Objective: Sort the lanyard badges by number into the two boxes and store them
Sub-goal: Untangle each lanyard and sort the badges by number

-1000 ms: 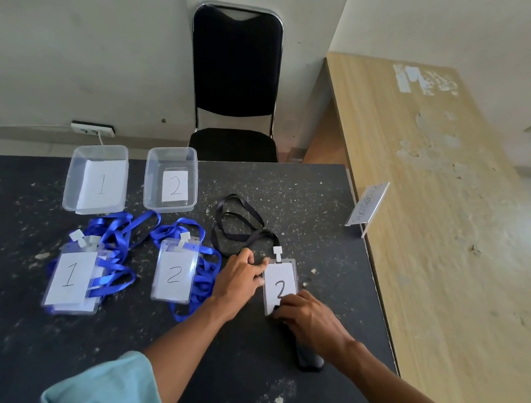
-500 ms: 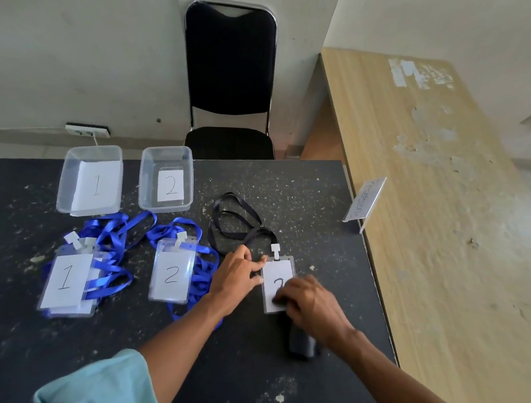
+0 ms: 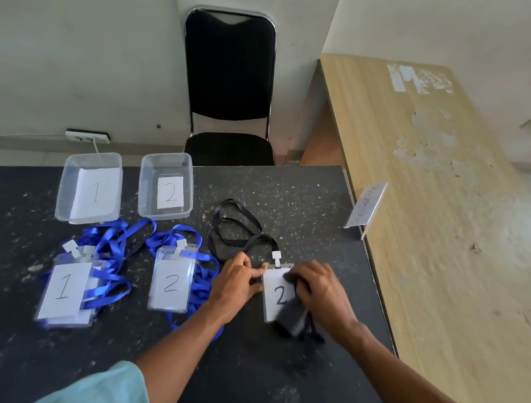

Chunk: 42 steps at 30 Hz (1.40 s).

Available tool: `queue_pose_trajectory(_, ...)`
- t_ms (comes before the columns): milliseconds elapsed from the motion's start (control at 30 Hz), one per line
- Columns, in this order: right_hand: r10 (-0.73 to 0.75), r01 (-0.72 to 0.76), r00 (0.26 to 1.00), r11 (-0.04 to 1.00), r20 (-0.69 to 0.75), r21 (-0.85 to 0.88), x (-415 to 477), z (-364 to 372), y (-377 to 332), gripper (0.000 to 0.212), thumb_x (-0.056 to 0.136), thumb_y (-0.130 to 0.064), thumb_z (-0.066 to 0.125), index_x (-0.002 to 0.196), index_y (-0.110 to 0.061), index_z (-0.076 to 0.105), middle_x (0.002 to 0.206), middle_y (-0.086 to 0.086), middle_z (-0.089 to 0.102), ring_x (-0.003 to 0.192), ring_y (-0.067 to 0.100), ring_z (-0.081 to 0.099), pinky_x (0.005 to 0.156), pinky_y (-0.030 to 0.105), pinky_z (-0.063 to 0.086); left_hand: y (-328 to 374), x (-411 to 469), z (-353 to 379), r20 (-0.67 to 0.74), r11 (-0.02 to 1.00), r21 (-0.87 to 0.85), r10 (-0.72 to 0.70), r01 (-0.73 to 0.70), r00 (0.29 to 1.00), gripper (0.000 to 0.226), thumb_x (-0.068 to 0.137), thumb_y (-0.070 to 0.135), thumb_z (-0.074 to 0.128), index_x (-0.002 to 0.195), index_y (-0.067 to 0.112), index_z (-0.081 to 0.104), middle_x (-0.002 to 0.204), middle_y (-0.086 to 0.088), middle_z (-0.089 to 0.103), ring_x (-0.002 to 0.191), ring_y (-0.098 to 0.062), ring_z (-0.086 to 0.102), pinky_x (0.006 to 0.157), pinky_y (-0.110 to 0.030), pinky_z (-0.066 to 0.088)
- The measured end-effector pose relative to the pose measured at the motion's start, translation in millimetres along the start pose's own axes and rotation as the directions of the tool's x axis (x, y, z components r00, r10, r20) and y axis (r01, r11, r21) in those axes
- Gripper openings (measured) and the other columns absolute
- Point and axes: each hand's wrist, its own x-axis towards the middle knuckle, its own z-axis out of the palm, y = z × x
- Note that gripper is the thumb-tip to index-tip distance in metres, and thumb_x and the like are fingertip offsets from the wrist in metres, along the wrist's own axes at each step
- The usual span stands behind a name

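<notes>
The black-lanyard badge (image 3: 271, 300) lies flat on the black table (image 3: 305, 198) between the two hands, pinned from both sides. The left hand (image 3: 238, 282) has bent fingers on the holder's upper left corner; whether they pinch it or only press it down I cannot tell. The right hand (image 3: 322, 293) is closed round a dark grey cloth (image 3: 293, 319), which covers the holder's right edge and part of the written 2; it looks like wiping.

Judged risks: a firm stroke of the cloth could skid the slick holder out from under the left fingertips, or hide the digit and lead to a misread. The left forearm lies over the blue strap of the blue-lanyard badge marked 2 (image 3: 170, 284), just left of the grip, so lifting that arm carelessly may drag it. The black lanyard (image 3: 235, 230) sprawls in loose loops beyond the grip and could snag or trail over a rim on the way.

The holder's long axis runs away from the person, leaning slightly left at the top. Its white clip (image 3: 276, 259) points to the far side, the digit upright to the wearer. The box marked 2 (image 3: 146, 188) sits beyond and left of the grip; the box marked 1 (image 3: 68, 182) and the stack of badges marked 1 (image 3: 65, 287) lie further left
</notes>
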Motion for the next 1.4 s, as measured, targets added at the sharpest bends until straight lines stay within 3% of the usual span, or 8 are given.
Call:
queue_pose_trajectory(133, 0.112, -0.116, 0.991, 0.991, -0.069, -0.067, 28, 7, -13, 0.025, 0.092, -0.012, 0.056, 0.109, -0.024, 0.07, 0.106, -0.005, 0.063, 0.096, 0.023, 0.056, 0.084, 0.029, 0.048, 1, -1, 0, -0.003, 1.0, 0.004, -0.005, 0.005, 1.0, 0.043, 0.091, 0.045, 0.065, 0.133, 0.038, 0.059, 0.099, 0.009, 0.039, 0.093, -0.01, 0.042, 0.065, -0.03, 0.049)
queue_pose_trajectory(333, -0.086, 0.092, 0.99, 0.994, 0.113, -0.05, -2, 12, -21, 0.019, 0.089, -0.019, 0.058, 0.1, -0.028, 0.07, 0.1, -0.009, 0.061, 0.093, 0.017, 0.053, 0.077, 0.031, 0.052, 0, -2, 1, -0.007, 1.0, 0.005, -0.006, 0.006, 1.0, 0.051, 0.09, 0.04, 0.068, 0.138, 0.041, 0.053, 0.101, 0.011, 0.039, 0.095, -0.008, 0.042, 0.064, -0.026, 0.047)
queue_pose_trajectory(600, 0.058, -0.058, 0.998, 0.998, -0.007, -0.002, 39, 23, -48, 0.012, 0.092, -0.012, 0.055, 0.103, -0.013, 0.058, 0.104, 0.002, 0.06, 0.098, 0.023, 0.053, 0.077, 0.031, 0.046, -1, -5, 6, -0.105, 0.988, -0.135, -0.093, 0.078, 0.99, 0.063, 0.082, 0.035, 0.074, 0.137, 0.027, 0.045, 0.127, 0.007, 0.052, 0.12, -0.015, 0.049, 0.089, -0.034, 0.05)
queue_pose_trajectory(733, -0.091, 0.086, 0.992, 0.995, 0.084, 0.06, 24, 23, -46, 0.017, 0.092, -0.017, 0.059, 0.107, -0.02, 0.066, 0.103, -0.002, 0.064, 0.098, 0.018, 0.055, 0.08, 0.028, 0.048, -1, -6, 6, -0.087, 0.986, -0.145, -0.095, 0.082, 0.992, 0.066, 0.083, 0.032, 0.075, 0.14, 0.023, 0.041, 0.123, 0.004, 0.051, 0.115, -0.015, 0.05, 0.083, -0.031, 0.05)
queue_pose_trajectory(867, 0.032, -0.033, 0.999, 0.999, 0.025, 0.042, 40, 13, -28, 0.017, 0.088, -0.014, 0.06, 0.103, -0.019, 0.066, 0.101, -0.002, 0.063, 0.098, 0.021, 0.056, 0.077, 0.035, 0.051, 0, -6, 8, -0.102, 0.995, -0.077, -0.069, 0.062, 0.992, 0.057, 0.084, 0.034, 0.074, 0.134, 0.03, 0.046, 0.127, 0.006, 0.049, 0.119, -0.015, 0.048, 0.087, -0.032, 0.052)
queue_pose_trajectory(1000, -0.035, 0.033, 0.999, 0.998, 0.031, 0.051, 21, 23, -30, 0.024, 0.089, -0.013, 0.064, 0.109, -0.025, 0.069, 0.107, -0.007, 0.067, 0.097, 0.017, 0.056, 0.083, 0.03, 0.05, 0, -6, 7, -0.077, 0.999, -0.04, -0.023, 0.02, 0.997, 0.047, 0.087, 0.031, 0.072, 0.13, 0.037, 0.053, 0.124, 0.005, 0.047, 0.114, -0.016, 0.048, 0.084, -0.028, 0.051)
queue_pose_trajectory(1200, -0.209, 0.19, 0.943, 0.977, 0.259, 0.099, -7, 8, -24, 0.023, 0.086, -0.019, 0.061, 0.105, -0.027, 0.071, 0.103, -0.011, 0.069, 0.096, 0.011, 0.059, 0.085, 0.024, 0.049, 1, -2, 2, -0.036, 0.996, -0.065, -0.057, 0.055, 0.998, 0.044, 0.085, 0.032, 0.074, 0.127, 0.035, 0.06, 0.115, 0.009, 0.045, 0.112, -0.012, 0.047, 0.075, -0.023, 0.045)
queue_pose_trajectory(1400, 0.01, -0.013, 0.999, 0.996, 0.037, 0.09, 20, 4, -18, 0.024, 0.086, -0.015, 0.064, 0.107, -0.024, 0.071, 0.106, -0.007, 0.069, 0.095, 0.017, 0.058, 0.087, 0.026, 0.046, -6, 2, 4, -0.089, 0.998, -0.061, 0.009, -0.015, 0.996, 0.031, 0.096, 0.017, 0.061, 0.124, 0.03, 0.068, 0.103, 0.007, 0.054, 0.098, -0.013, 0.054, 0.081, -0.029, 0.051)
